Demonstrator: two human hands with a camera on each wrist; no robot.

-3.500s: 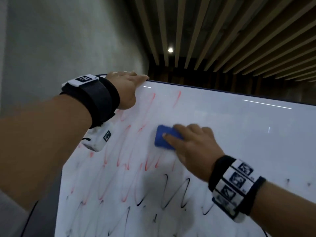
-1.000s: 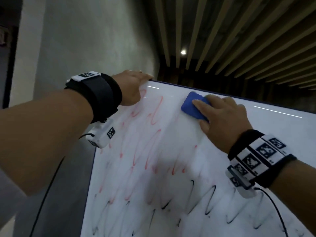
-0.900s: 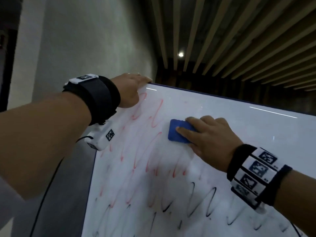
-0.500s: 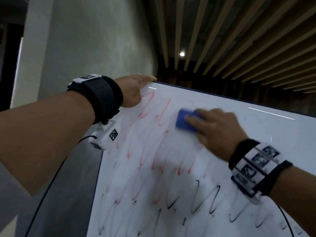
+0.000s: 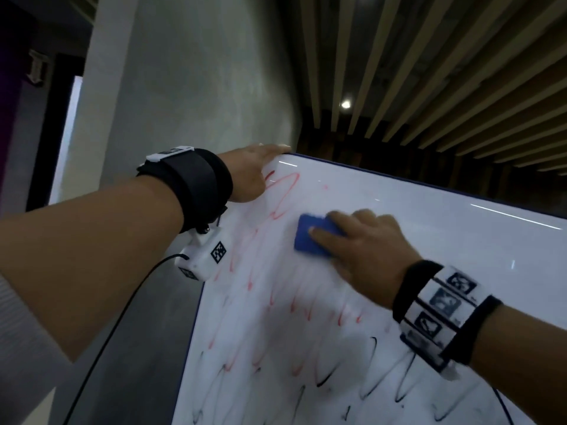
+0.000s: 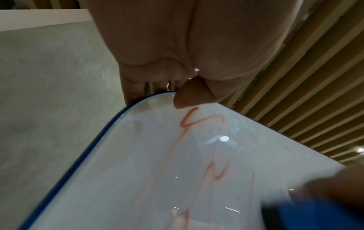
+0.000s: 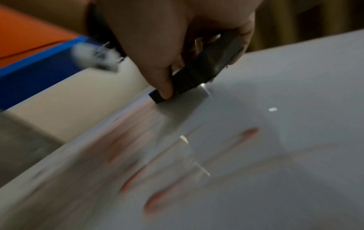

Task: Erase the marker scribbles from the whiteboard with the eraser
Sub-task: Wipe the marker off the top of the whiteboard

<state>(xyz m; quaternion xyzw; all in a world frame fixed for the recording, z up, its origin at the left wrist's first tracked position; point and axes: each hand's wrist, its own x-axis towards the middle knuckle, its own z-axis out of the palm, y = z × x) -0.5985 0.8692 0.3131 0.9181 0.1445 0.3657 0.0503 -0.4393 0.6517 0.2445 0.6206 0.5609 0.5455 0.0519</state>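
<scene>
The whiteboard (image 5: 429, 240) stands tilted, with red scribbles (image 5: 283, 194) in its upper left and black scribbles (image 5: 371, 372) lower down. My right hand (image 5: 331, 228) grips the blue eraser (image 5: 310, 240) and presses it flat on the board, just right of the red loops. In the right wrist view the thumb (image 7: 163, 87) and fingers clamp the eraser (image 7: 206, 68) against the whiteboard (image 7: 285, 101). My left hand (image 5: 270, 161) holds the board's top left corner; the thumb (image 6: 187, 96) lies on the face and the fingers go over the edge.
A grey wall (image 5: 199, 87) rises to the left of the board, and a slatted ceiling (image 5: 429, 56) is above. A black cable (image 5: 122, 317) hangs from my left wrist camera. Smeared red streaks (image 7: 248, 133) lie below the eraser.
My right hand has swept the eraser up and down over the red scribbles; it is now lower and further left than half a second ago. The red strokes there are fainter. The left hand stays put.
</scene>
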